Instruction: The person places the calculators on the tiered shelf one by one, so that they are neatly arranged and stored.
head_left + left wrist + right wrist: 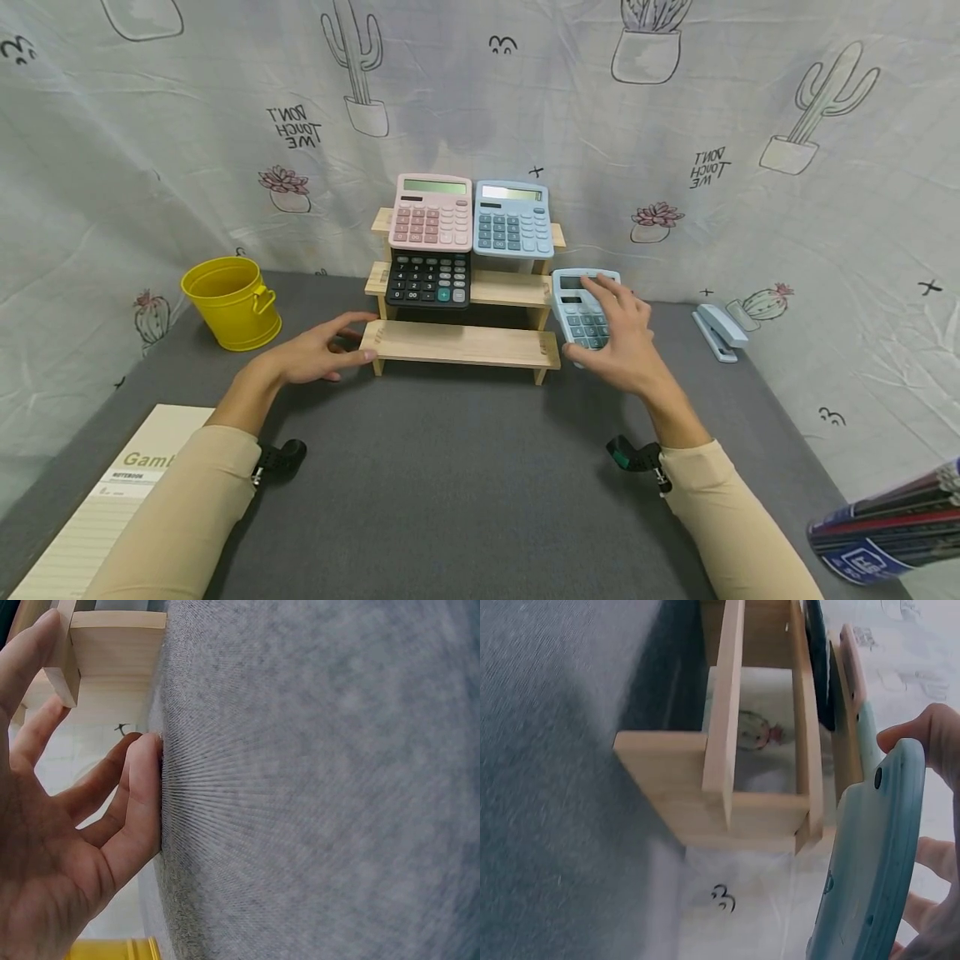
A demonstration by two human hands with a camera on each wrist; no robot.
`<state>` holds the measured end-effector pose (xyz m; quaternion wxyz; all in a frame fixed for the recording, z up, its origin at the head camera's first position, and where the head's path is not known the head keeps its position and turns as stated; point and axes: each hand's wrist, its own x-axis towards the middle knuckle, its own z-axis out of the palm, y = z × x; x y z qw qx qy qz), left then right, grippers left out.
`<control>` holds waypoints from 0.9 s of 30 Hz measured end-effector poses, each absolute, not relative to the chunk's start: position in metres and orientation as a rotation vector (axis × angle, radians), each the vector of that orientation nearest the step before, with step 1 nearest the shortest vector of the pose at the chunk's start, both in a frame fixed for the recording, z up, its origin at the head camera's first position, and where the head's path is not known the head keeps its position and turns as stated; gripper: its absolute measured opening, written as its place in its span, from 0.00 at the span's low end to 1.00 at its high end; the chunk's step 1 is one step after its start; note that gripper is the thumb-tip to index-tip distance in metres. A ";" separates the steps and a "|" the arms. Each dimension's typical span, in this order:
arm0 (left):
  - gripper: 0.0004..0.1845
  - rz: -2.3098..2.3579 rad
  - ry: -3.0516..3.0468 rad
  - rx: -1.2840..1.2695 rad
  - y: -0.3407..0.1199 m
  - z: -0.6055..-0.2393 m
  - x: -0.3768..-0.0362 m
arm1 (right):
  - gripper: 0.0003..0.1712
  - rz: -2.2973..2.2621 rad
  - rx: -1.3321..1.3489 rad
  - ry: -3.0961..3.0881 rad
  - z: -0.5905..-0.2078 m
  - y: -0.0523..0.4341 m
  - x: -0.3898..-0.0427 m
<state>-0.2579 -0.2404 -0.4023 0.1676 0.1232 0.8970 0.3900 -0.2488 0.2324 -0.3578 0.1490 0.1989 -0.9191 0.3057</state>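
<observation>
A three-tier wooden stand (461, 343) sits at the back of the grey mat (465, 467). Its top tier holds a pink calculator (433, 212) and a light blue calculator (513, 218). A black calculator (429, 279) leans on the middle tier. My right hand (615, 333) grips a second light blue calculator (581, 304) just right of the stand, thumb at its lower edge. The right wrist view shows that calculator's (870, 862) back beside the stand's end (727, 802). My left hand (322, 354) lies open at the bottom tier's left end, its fingers (135, 802) on the mat.
A yellow bucket (231, 302) stands at the back left. A blue-grey stapler (718, 331) lies at the back right. A notebook (97, 508) lies at the near left corner, and a stack of books (892, 525) juts in at the near right. A cactus-print cloth hangs behind.
</observation>
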 end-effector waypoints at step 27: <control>0.45 1.085 2.570 0.330 -0.239 -0.403 -0.258 | 0.52 0.759 0.702 -2.704 -0.343 0.168 -0.246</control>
